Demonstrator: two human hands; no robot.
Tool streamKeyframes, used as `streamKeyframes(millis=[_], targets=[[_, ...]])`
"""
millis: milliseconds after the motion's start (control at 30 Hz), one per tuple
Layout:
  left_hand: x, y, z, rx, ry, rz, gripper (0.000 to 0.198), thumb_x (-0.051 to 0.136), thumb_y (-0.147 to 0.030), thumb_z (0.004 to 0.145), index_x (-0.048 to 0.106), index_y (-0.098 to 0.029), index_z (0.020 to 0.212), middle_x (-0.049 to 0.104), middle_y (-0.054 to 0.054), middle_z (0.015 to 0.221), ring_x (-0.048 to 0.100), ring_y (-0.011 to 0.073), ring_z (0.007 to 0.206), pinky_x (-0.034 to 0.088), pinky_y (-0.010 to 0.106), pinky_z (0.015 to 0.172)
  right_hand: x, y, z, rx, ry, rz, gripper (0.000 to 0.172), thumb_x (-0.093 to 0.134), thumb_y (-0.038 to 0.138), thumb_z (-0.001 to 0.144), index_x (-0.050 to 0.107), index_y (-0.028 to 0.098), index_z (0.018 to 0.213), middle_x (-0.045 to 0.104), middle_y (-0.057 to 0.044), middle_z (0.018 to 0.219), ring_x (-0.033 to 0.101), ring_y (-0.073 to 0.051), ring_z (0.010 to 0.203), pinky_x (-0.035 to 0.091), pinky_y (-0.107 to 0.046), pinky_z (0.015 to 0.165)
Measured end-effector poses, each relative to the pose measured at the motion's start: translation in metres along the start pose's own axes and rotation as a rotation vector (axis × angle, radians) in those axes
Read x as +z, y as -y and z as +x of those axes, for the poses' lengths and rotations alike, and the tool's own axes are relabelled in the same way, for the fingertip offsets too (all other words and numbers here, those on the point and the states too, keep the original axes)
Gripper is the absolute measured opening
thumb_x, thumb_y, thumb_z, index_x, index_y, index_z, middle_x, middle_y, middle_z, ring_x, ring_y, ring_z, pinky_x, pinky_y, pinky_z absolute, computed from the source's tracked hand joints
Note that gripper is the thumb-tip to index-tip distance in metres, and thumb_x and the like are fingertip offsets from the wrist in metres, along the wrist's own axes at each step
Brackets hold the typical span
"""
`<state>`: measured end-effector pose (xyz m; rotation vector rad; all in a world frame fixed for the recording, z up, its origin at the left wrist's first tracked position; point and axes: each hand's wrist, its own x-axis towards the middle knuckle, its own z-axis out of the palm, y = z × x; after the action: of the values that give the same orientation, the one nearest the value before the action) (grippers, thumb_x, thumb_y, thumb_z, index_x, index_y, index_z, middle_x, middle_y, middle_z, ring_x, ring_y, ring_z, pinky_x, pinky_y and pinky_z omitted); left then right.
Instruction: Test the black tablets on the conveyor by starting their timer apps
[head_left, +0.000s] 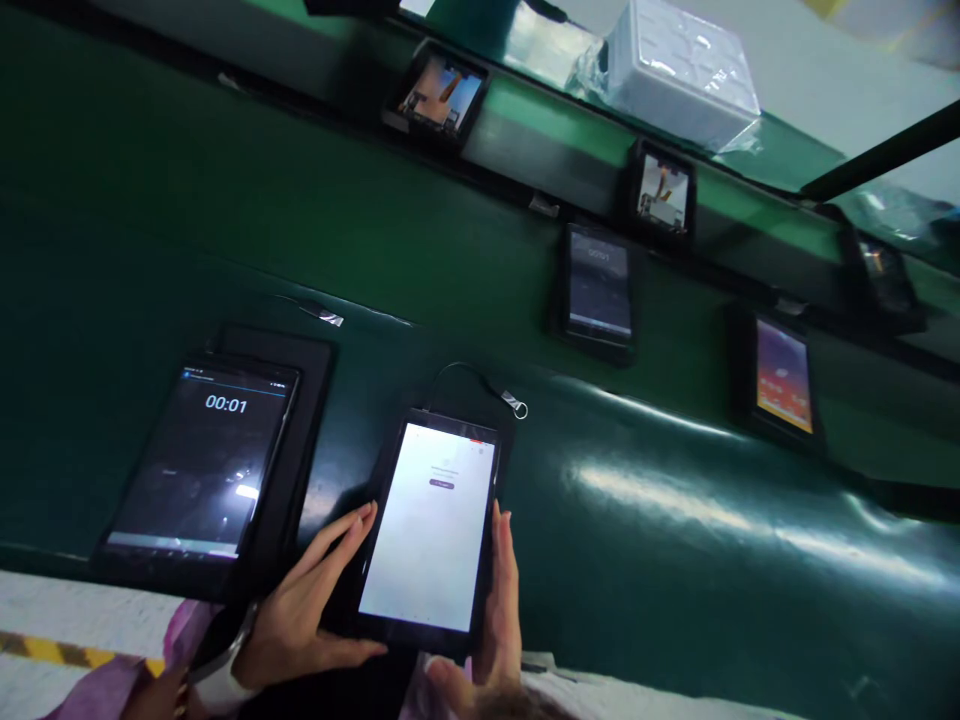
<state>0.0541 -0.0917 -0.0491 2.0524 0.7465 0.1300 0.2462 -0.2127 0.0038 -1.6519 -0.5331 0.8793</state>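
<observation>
I hold a tablet (431, 525) with a bright white screen between my two hands, low and close to me, and it lies on the green belt (675, 520). My left hand (304, 610) grips its left side and bottom corner, fingers spread out. My right hand (499, 610) presses flat along its right side. I think I am checking this tablet, and I would need one finger free to tap the small button near the top of the screen. Just to my left sits a dark tablet (202, 465) showing 00:01, so there is little room that way. To the right the belt is bare and wide. A little cord with a clip (514, 403) lies just past the top edge. Farther off, more tablets (600, 285) lie on the belt.
</observation>
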Motion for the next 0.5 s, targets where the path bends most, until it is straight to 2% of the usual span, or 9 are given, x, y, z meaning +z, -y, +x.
streamKeyframes(millis=[67,133,233,267,333,400,467,500], targets=[[-0.004,-0.007,-0.002,-0.015,-0.006,-0.128,0.120,0.081,-0.060,0.077,-0.002,-0.041,0.163,0.035,0.004,0.165,0.036,0.0342,0.149,0.039,0.045,0.121,0.001,0.007,0.001,-0.006,-0.028,0.198,0.097,0.072,0.069,0.080,0.021,0.042,0.158,0.019,-0.002,0.170,0.028,-0.036,0.152,0.049,-0.053,0.112],[-0.010,-0.020,-0.002,-0.094,-0.018,-0.384,0.114,0.077,-0.064,0.079,0.000,-0.045,0.161,0.030,0.003,0.167,0.039,0.0353,0.148,0.042,0.049,0.119,-0.001,0.012,0.003,0.047,-0.083,0.294,0.096,0.076,0.064,0.079,0.023,0.042,0.157,0.025,-0.005,0.168,0.037,-0.037,0.148,0.055,-0.051,0.105],[-0.019,-0.039,0.002,-0.250,0.005,-0.830,0.118,0.073,-0.077,0.072,0.000,-0.047,0.161,0.014,0.004,0.172,0.049,0.0404,0.141,0.056,0.049,0.106,-0.001,0.015,0.009,0.256,-0.165,0.399,0.100,0.075,0.061,0.081,0.016,0.037,0.159,0.037,-0.014,0.162,0.053,-0.039,0.136,0.055,-0.055,0.102],[-0.021,-0.042,0.005,-0.297,0.003,-0.921,0.117,0.071,-0.079,0.072,0.001,-0.047,0.161,0.013,0.004,0.172,0.049,0.0410,0.140,0.058,0.048,0.103,0.001,0.016,0.010,0.313,-0.176,0.438,0.101,0.073,0.061,0.082,0.014,0.034,0.160,0.043,-0.016,0.159,0.058,-0.040,0.130,0.056,-0.056,0.100],[-0.022,-0.044,0.012,-0.379,-0.053,-0.970,0.100,0.061,-0.079,0.082,0.011,-0.045,0.161,0.022,0.001,0.170,0.043,0.0379,0.146,0.051,0.047,0.112,0.008,0.015,0.013,0.376,-0.200,0.488,0.097,0.073,0.060,0.082,0.022,0.032,0.159,0.052,-0.015,0.152,0.064,-0.039,0.122,0.058,-0.054,0.096],[-0.017,-0.044,0.019,-0.479,-0.112,-0.944,0.076,0.051,-0.073,0.092,0.036,-0.038,0.157,0.035,0.000,0.165,0.033,0.0330,0.152,0.032,0.047,0.125,0.014,0.012,0.011,0.366,-0.259,0.489,0.085,0.078,0.059,0.077,0.042,0.036,0.151,0.057,-0.008,0.149,0.062,-0.037,0.127,0.059,-0.048,0.096],[-0.008,-0.045,0.023,-0.609,-0.135,-0.933,0.074,0.052,-0.075,0.089,0.057,-0.028,0.146,0.046,0.005,0.159,0.032,0.0340,0.152,0.018,0.051,0.129,0.012,0.005,0.006,0.350,-0.293,0.458,0.070,0.080,0.057,0.077,0.054,0.043,0.140,0.062,0.000,0.143,0.058,-0.033,0.131,0.060,-0.042,0.094],[-0.004,-0.047,0.025,-0.666,-0.147,-0.943,0.078,0.055,-0.078,0.086,0.063,-0.024,0.141,0.052,0.009,0.154,0.036,0.0367,0.150,0.019,0.054,0.128,0.006,-0.001,0.004,0.336,-0.269,0.428,0.066,0.079,0.056,0.078,0.055,0.047,0.139,0.065,0.002,0.140,0.059,-0.032,0.131,0.061,-0.041,0.092]])
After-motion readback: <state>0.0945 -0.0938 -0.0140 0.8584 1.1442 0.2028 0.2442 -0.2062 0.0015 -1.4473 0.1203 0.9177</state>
